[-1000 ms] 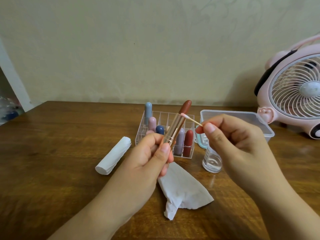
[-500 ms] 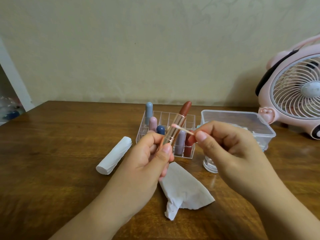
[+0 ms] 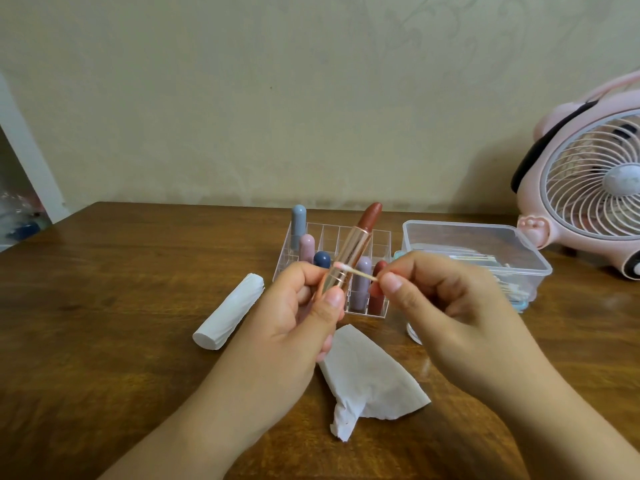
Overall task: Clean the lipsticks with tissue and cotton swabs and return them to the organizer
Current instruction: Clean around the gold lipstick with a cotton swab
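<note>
My left hand (image 3: 304, 320) grips the base of an open lipstick (image 3: 353, 247), a rose-gold tube tilted up and right with its brown-red bullet extended. My right hand (image 3: 446, 306) pinches a cotton swab (image 3: 356, 273) by its stick; the pink-stained tip touches the lower part of the gold tube, just above my left fingers. Behind them stands the clear organizer (image 3: 332, 237) with several capped lipsticks in blue-grey, pink, navy, lilac and red. A crumpled white tissue (image 3: 367, 379) lies on the table under my hands.
A white tissue roll (image 3: 230, 311) lies left of the organizer. A clear plastic box (image 3: 474, 251) of cotton swabs sits to the right, with a small clear bottle (image 3: 414, 332) mostly hidden behind my right hand. A pink fan (image 3: 588, 188) stands far right on the wooden table (image 3: 104, 306).
The swab tip has slid down the lipstick tube, from near the top of the gold casing to its lower part. My right hand has moved left and down with it.
</note>
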